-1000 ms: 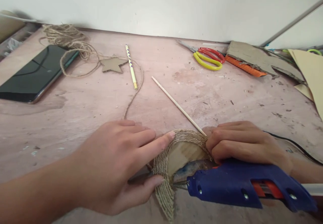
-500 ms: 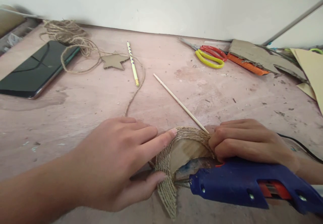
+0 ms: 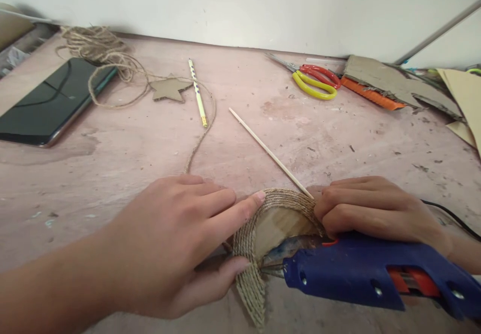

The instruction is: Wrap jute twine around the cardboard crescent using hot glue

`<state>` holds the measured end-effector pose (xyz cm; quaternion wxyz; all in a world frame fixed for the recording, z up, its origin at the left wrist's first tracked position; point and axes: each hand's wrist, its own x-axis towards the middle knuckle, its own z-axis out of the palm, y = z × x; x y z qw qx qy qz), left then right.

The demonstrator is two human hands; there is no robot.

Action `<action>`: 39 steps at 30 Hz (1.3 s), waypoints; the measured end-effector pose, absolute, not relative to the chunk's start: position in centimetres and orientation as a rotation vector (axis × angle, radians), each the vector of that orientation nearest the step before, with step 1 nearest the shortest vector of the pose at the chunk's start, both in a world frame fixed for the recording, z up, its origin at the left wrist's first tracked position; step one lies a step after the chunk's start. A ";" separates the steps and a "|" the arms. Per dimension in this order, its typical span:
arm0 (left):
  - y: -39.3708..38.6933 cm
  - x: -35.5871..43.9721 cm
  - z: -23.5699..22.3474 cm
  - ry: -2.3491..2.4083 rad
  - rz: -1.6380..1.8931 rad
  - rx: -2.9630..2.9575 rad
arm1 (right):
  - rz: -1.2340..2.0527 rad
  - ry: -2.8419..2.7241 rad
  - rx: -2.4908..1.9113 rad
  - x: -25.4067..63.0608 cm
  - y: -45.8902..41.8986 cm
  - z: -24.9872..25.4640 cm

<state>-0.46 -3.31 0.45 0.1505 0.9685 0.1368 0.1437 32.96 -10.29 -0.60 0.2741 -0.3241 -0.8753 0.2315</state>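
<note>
A crescent-shaped cardboard piece covered in rows of twine (image 3: 249, 238) lies near the front, its bare cardboard showing inside the curve. My left hand (image 3: 184, 238) grips its left side, index finger on the upper curve and thumb lower down. My right hand (image 3: 372, 206) has its fingers curled at the crescent's right end, where the fingertips are hidden. A blue hot glue gun (image 3: 338, 274) lies in front of my right hand, its nozzle pointing at the crescent's inner edge. One end of a thin wooden stick (image 3: 270, 153) lies by my right fingers.
Twine runs from a loose bundle (image 3: 90, 43) past a cardboard star (image 3: 171, 89) and a pencil (image 3: 197, 93). At left lies a phone (image 3: 52, 101). Scissors (image 3: 313, 83) and torn cardboard (image 3: 379, 78) are near the white wall (image 3: 225, 8). A black cord (image 3: 451, 218) trails at right.
The view has shifted slightly, so things on the right appear a little farther right. Both hands keep their places on the crescent, and nothing has been let go.
</note>
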 end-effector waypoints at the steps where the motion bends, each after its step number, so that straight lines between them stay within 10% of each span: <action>1: -3.3 -0.4 0.6 0.387 0.406 2.787 | 0.625 -2.348 -0.874 32.9 -10.3 -0.6; 39: -3.4 -0.3 0.2 0.398 0.451 2.793 | 0.658 -2.337 -0.892 32.9 -10.2 -0.4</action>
